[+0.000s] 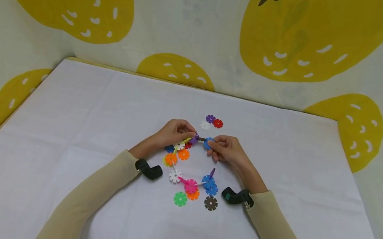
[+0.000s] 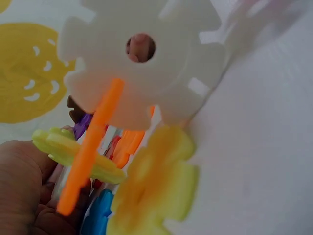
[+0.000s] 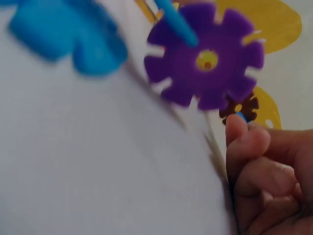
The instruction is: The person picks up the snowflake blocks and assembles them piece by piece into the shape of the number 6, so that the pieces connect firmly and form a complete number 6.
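Observation:
Notched plastic discs, slotted edge to edge, form a curved chain on the table. At its far end my left hand [image 1: 175,132] grips a purple disc [image 1: 194,139], and a brown disc [image 1: 201,139] stands edge-on beside it. My right hand [image 1: 229,148] pinches a blue disc [image 1: 208,142] at the brown one's other side. The chain runs down through an orange disc [image 1: 171,159], a white disc [image 2: 142,93] and a pink disc [image 1: 190,186] to a blue disc [image 1: 208,182]. An upright purple disc [image 3: 205,56] tops that near end.
Loose discs lie around the chain: a green one [image 1: 180,199], a dark brown one [image 1: 211,203] and an orange one [image 1: 184,154]. Past my hands are a red disc [image 1: 218,123], a violet disc [image 1: 210,118] and a pale white disc [image 1: 205,126]. White cloth [image 1: 112,216] covers the table.

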A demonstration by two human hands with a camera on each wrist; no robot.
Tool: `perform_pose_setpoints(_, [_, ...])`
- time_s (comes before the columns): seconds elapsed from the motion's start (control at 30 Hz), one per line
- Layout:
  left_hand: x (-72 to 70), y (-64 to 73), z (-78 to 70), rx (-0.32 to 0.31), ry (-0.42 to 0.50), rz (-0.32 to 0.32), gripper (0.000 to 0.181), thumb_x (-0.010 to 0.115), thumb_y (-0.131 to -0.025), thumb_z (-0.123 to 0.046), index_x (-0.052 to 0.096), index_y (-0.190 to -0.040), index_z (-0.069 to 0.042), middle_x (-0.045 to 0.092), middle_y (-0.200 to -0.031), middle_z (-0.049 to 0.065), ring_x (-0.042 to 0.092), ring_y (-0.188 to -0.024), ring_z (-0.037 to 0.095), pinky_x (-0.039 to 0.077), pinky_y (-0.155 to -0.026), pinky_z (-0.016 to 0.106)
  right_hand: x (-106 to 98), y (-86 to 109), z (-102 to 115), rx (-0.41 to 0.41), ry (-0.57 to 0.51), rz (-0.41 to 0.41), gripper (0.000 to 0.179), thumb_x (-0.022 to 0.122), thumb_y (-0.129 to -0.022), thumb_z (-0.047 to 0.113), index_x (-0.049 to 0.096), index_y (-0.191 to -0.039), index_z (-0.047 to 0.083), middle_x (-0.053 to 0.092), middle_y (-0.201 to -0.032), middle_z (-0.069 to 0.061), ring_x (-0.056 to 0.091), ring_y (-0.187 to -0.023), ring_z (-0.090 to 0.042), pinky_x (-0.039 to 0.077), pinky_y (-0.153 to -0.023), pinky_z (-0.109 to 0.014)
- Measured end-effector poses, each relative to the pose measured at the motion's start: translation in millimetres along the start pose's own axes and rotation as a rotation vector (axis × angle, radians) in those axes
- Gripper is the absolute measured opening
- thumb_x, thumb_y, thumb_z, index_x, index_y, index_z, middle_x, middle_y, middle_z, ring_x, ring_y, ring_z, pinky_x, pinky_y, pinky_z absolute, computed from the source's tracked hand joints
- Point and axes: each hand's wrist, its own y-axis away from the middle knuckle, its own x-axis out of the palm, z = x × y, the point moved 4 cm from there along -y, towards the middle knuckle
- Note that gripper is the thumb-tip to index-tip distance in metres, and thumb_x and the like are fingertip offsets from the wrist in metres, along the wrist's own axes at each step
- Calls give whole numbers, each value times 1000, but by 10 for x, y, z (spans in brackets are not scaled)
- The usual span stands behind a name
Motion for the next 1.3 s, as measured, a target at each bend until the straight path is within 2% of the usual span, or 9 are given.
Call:
perform_pose_setpoints(0.2, [2,-5,10,40,0,47,24,61,-97,-15,64,-116,1,66,-96,12,58,-77,15,49,-73,20,-38,-1,10,4,72,5,27,60,-99,23,59,-104,-4,70,-75,-4,53,-50,-9,38,-46,-16])
perform_pose_setpoints(0.33, [10,-2,2,87,0,93,27,54,-100,-12,64,-122,0,67,-109,14,58,-88,19,49,-81,22,-115,-10,22,-4,132,-6,37,60,-98,32,62,-106,-5,69,-78,-6,50,-49,-11,36,-46,-17])
perform_pose_setpoints(0.47, [0,-11,12,91,-15,92,24,52,-102,-13,67,-114,0,68,-112,13,58,-93,19,48,-86,24,-184,-47,37,-51,121,-74,37,61,-97,32,64,-105,-4,66,-76,-6,49,-50,-10,37,-46,-18])
perform_pose_setpoints(0.63, [-2,-19,28,87,-35,75,22,51,-102,-13,67,-108,0,68,-105,13,55,-87,17,46,-81,23,-229,-119,61,-102,137,-199,28,66,-95,21,63,-107,-4,62,-73,-2,49,-53,-9,41,-48,-18])
perform_pose_setpoints(0.77, [5,-18,21,95,-27,81,21,50,-102,-13,66,-106,1,67,-100,13,54,-83,16,46,-79,23,-269,-217,72,-97,182,-303,29,69,-92,18,64,-112,-1,60,-84,-2,49,-58,-8,43,-52,-18])
perform_pose_setpoints(0.9, [13,-19,9,106,-16,91,21,49,-102,-12,65,-104,2,66,-96,14,56,-83,15,47,-80,22,-291,-321,95,-93,260,-360,33,70,-91,19,62,-119,4,56,-98,-6,48,-63,-11,42,-54,-18])
perform_pose_setpoints(1.1, [33,-14,10,63,-34,121,20,58,-99,-18,66,-109,-3,67,-94,7,57,-81,15,47,-74,22,-307,-415,142,-95,362,-396,43,67,-92,15,56,-131,3,52,-100,-12,48,-61,-9,41,-52,-17])
perform_pose_setpoints(1.2, [43,-7,5,50,-62,153,24,67,-93,-21,67,-113,-7,62,-90,4,53,-80,16,44,-70,22,-313,-431,157,-90,384,-408,42,67,-91,13,57,-130,-1,52,-97,-11,46,-59,-8,40,-50,-16])
perform_pose_setpoints(1.3, [59,2,-31,72,-89,188,32,74,-87,-21,67,-116,-9,56,-88,2,50,-81,16,42,-71,24,-321,-419,159,-77,387,-411,40,68,-90,12,59,-126,-2,51,-95,-10,46,-60,-7,40,-50,-16])
